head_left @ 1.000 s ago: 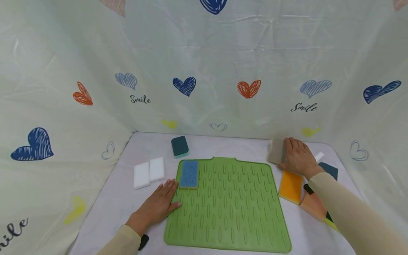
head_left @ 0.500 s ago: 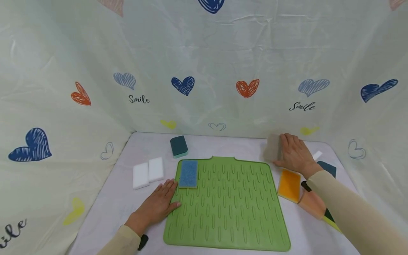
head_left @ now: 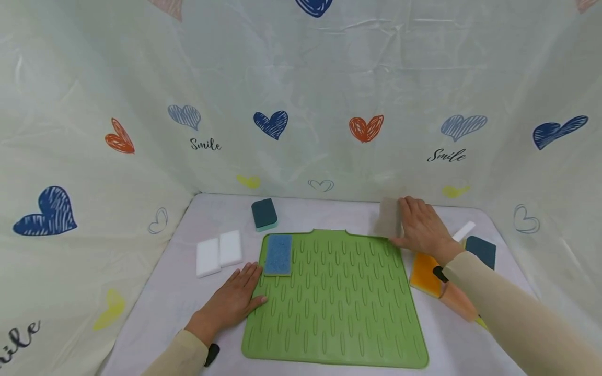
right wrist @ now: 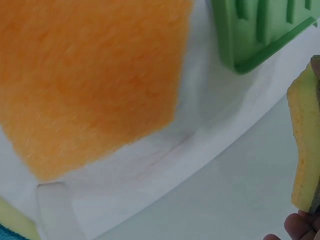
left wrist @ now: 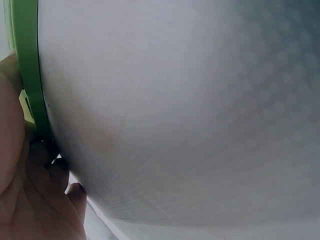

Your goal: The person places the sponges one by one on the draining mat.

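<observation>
My right hand (head_left: 423,227) holds a sponge (head_left: 389,218) by its edges, beyond the back right corner of the green ridged mat (head_left: 338,308). In the right wrist view this sponge (right wrist: 305,137) shows a yellow foam side and a dark grey backing. My left hand (head_left: 230,303) lies with straight fingers at the mat's left edge, thumb over the rim. A blue-topped sponge (head_left: 278,255) lies on the mat's back left corner. In the left wrist view the left hand (left wrist: 45,195) shows beside the green rim (left wrist: 29,65).
Two white sponges (head_left: 220,254) and a dark green sponge (head_left: 265,214) lie left and behind the mat. Right of it are an orange sponge (head_left: 425,274), a peach one (head_left: 458,303), a dark teal one (head_left: 481,251) and a white strip (head_left: 464,231). A heart-print sheet (head_left: 320,162) rises behind.
My right hand has moved left with the sponge, toward the mat's back right corner, uncovering more of the white strip. My left hand has stayed in place.
</observation>
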Tool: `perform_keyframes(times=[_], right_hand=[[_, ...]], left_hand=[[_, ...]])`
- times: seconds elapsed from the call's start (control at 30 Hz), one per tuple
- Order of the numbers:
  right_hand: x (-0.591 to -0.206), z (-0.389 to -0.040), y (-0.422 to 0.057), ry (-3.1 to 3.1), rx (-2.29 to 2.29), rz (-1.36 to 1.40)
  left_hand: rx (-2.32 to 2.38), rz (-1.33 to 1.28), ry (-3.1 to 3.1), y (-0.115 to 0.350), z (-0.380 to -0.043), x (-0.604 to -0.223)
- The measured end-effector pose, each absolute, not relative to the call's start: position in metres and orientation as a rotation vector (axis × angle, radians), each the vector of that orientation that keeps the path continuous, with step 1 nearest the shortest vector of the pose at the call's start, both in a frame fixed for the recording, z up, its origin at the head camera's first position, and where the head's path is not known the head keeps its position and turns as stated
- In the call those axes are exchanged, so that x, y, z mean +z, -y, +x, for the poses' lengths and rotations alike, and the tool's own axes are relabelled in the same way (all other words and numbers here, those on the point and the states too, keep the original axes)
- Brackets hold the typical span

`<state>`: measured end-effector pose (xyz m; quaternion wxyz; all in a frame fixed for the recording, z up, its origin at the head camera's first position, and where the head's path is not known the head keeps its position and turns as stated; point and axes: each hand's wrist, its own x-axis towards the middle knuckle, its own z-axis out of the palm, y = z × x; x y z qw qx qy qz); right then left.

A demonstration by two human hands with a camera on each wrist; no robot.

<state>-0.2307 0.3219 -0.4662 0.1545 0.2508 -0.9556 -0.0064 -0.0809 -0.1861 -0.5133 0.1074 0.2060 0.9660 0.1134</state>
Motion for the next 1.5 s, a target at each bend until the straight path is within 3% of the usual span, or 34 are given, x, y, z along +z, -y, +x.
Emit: perform_keyframes(times=[1.5], right_hand=[[-0.497, -0.190, -0.126, 2.871, 0.083, 1.134]], left_hand=[[0.363, 0.609, -2.855, 0.185, -0.080, -0.514]])
